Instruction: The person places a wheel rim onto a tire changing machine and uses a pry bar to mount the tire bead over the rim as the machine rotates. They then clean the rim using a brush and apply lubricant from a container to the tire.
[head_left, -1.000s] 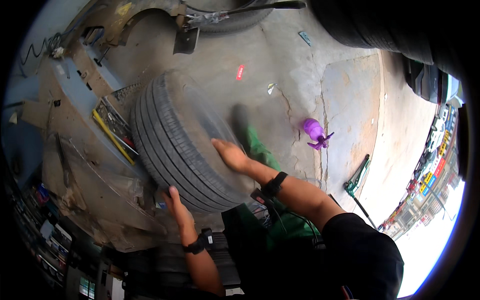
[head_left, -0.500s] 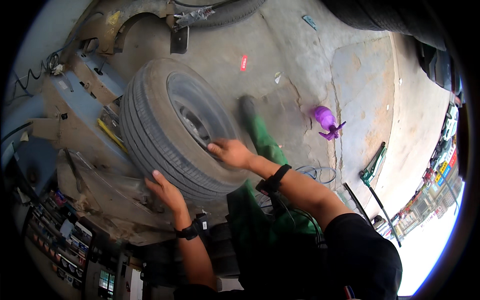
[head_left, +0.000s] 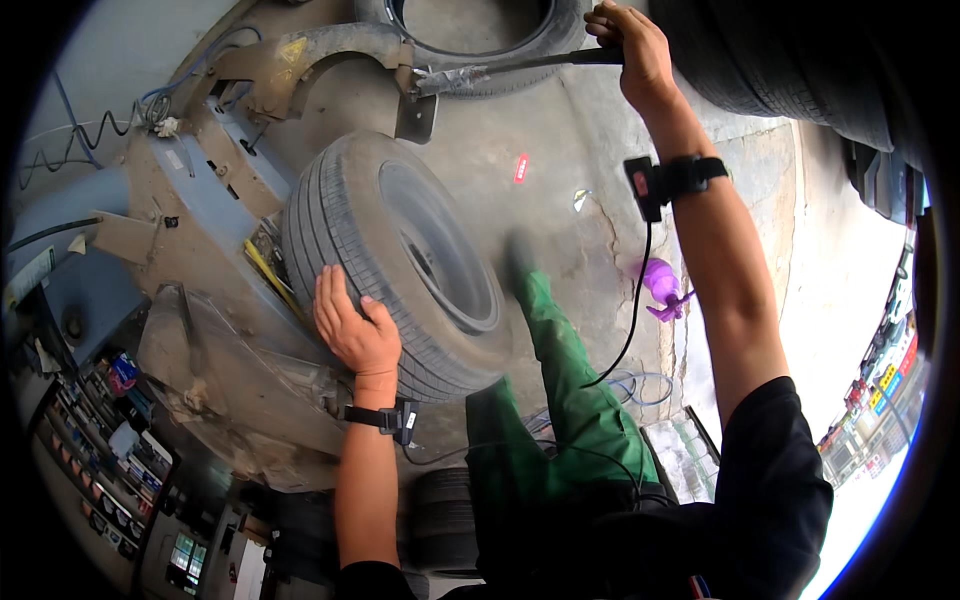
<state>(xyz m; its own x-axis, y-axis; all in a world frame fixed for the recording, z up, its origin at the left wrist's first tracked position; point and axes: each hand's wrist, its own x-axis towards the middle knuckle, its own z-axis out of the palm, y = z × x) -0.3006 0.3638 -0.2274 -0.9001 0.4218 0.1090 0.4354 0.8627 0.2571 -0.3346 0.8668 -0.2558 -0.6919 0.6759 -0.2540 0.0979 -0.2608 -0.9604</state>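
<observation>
A dusty wheel, a black tire on a grey steel rim, stands tilted against the side of a blue-grey machine. My left hand lies on its tread, fingers stretched out. My right arm reaches far forward, and my right hand is closed round the end of a dark lever. That bar joins a worn, curved metal arm of the machine, with a flat plate hanging below the joint. The plate is apart from the wheel.
Another tire lies beyond the lever, and large dark tires stand at the far right. A purple spray bottle and a coiled blue hose are on the concrete floor. A yellow bar sits beside the machine.
My right hand has left the wheel's rim and now grips the lever farther ahead. My left hand has moved up and flattened on the tread. The view has shifted slightly.
</observation>
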